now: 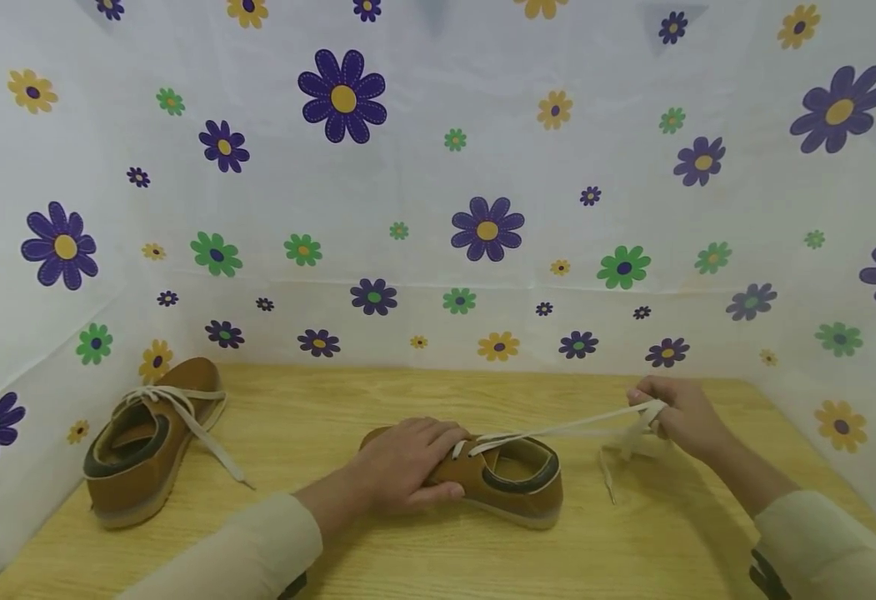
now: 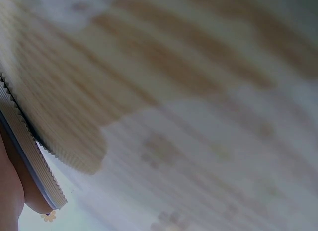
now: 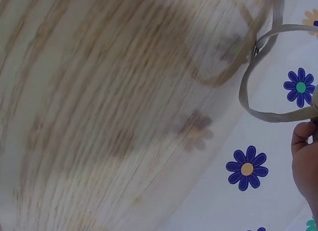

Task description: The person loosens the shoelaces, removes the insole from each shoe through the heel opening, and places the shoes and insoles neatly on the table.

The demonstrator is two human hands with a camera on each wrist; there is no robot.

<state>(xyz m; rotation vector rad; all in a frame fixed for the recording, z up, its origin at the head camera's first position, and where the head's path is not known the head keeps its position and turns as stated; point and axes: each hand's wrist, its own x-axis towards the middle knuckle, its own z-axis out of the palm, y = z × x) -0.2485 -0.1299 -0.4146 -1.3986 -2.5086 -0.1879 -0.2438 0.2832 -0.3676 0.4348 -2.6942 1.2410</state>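
A brown low-cut shoe [image 1: 523, 502] lies on its sole on the table, its toe to the left and its heel to the right. Over its front part, my left hand [image 1: 407, 467] grips it, thumb along the near side. The left wrist view catches the ridged edge of the sole [image 2: 37, 159] beside part of the hand [image 2: 9, 196]. Off to the right and raised above the table, my right hand [image 1: 688, 421] pinches the off-white shoelaces [image 1: 573, 423], which stretch taut from the eyelets. Loose lace [image 3: 245, 89] hangs in a loop by the right hand [image 3: 307, 164].
Another brown shoe [image 1: 133, 475] stands at the left of the wooden table [image 1: 295, 400], laces tied, one end trailing onto the wood. White sheeting [image 1: 422, 183] printed with flowers encloses the table at the back and both sides.
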